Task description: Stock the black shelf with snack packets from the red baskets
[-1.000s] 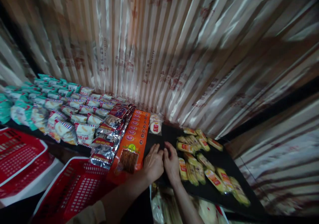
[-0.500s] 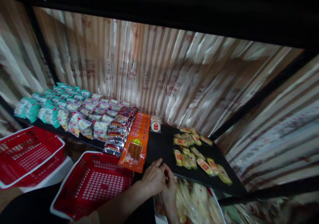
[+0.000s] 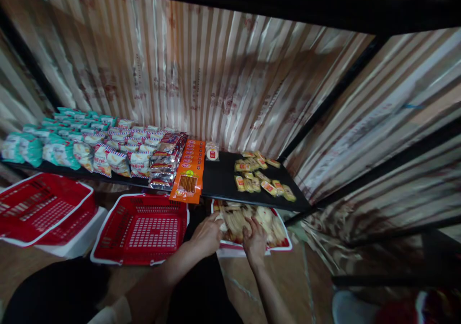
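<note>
The pale packets lie directly under and between the two hands, filling a red basket with a white rim that sits low, just below the front edge of the black shelf. The left hand reaches over the basket's left end, its fingers bent toward something white; the picture is soft and dim there, so I cannot tell whether that is gripped or only touched. The right hand is over the middle of the basket, fingers spread and bent downward, tips on the packets and not closed around any of them. More packets show beyond the right fingertips and off to that hand's right.

Above and beyond the hands, on the shelf, small yellow packets lie in loose groups, past the right hand. Past the left hand, and somewhat left of it, an orange bag overhangs the shelf's front edge, with a clear packet of round pieces behind. Farther left come silver-and-maroon bags, white bags, then teal bags. Beside the left forearm stands another red basket, and a third basket lies farther left.
</note>
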Tool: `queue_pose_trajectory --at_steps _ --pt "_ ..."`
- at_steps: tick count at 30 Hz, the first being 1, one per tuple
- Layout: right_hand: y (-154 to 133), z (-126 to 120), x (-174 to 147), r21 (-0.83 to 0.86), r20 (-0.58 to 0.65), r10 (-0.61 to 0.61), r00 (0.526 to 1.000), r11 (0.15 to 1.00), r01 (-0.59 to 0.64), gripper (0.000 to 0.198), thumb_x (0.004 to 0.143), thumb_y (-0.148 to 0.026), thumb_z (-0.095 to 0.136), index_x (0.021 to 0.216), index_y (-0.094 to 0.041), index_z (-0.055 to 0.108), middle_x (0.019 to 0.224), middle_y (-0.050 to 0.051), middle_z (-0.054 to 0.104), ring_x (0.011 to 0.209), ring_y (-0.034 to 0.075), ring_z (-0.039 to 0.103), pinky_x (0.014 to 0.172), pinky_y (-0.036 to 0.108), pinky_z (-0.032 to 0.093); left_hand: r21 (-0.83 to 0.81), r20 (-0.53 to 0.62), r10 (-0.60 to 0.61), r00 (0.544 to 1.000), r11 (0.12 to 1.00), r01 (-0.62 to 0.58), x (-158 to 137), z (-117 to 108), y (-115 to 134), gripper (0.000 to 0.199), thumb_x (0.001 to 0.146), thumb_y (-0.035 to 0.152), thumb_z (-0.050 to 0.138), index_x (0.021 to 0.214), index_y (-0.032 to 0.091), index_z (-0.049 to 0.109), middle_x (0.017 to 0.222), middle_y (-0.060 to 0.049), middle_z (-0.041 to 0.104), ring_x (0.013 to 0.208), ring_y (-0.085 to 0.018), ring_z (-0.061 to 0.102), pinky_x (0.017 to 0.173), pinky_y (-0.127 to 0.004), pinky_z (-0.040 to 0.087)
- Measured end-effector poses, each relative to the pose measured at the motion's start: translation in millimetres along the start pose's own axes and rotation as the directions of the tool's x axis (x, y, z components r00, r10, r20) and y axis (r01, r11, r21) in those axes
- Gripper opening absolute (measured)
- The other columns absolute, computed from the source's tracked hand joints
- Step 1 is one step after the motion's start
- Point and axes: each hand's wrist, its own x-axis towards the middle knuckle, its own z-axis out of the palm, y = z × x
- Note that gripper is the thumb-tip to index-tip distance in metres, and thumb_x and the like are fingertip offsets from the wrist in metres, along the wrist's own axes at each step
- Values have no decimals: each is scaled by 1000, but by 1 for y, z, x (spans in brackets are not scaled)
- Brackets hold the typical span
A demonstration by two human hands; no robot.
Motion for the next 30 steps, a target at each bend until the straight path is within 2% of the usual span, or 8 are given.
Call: queue_pose_trajectory --at_steps 4,8,11,15,19,25,30 --pt "33 -13 -1 -175 88 -10 996 984 25 40 79 -33 43 108 -15 63 124 15 55 116 30 41 97 46 33 -54 43 18 999 998 -15 -19 23 13 38 81 14 40 114 13 59 138 -12 46 129 -21 41 108 -31 33" --pt "50 -15 3 -215 191 -2 982 976 44 40 77 -33 47 110 -14 62 124 17 55 121 31 39 98 46 32 -107 -7 76 997 991 -76 -35 35 27 41 79 11 40 116 16 57 132 -8 51 124 -18 47 106 -29 35" --pt "52 -14 2 -206 261 34 965 978 21 41 78 -32 46 111 -13 62 119 19 57 120 31 43 98 46 31 -128 -50 35 998 991 -41 -45 41 34 42 78 11 40 115 16 58 134 -8 50 123 -18 48 106 -30 37" --pt "50 -16 -4 -148 286 32 958 989 11 42 78 -31 44 112 -14 61 119 18 58 118 31 47 98 46 33 -136 -59 -54 997 990 46 -57 58 44 41 79 13 41 116 16 59 136 -8 49 128 -19 43 108 -33 34" --pt "53 -20 -9 -63 295 16 955 998 3 40 78 -28 43 111 -16 62 117 15 60 116 29 50 98 44 35 -152 -45 -34 998 988 27 -62 80 62 40 78 13 43 115 17 59 136 -7 50 125 -18 46 107 -31 35" --pt "67 -28 -17 8 363 -49 930 999 50 43 75 -21 42 111 -11 62 119 14 61 115 25 52 100 39 37 -146 41 -17 999 989 23 -72 117 93 41 81 16 41 119 12 57 139 -14 45 127 -22 45 107 -34 36" --pt "76 -43 -12 -10 372 -70 925 997 79 43 75 -16 40 108 -15 66 118 11 62 120 25 47 104 39 33 -175 29 -88 996 980 91 -88 133 109 42 81 16 41 120 14 57 140 -11 45 127 -20 44 108 -32 34"
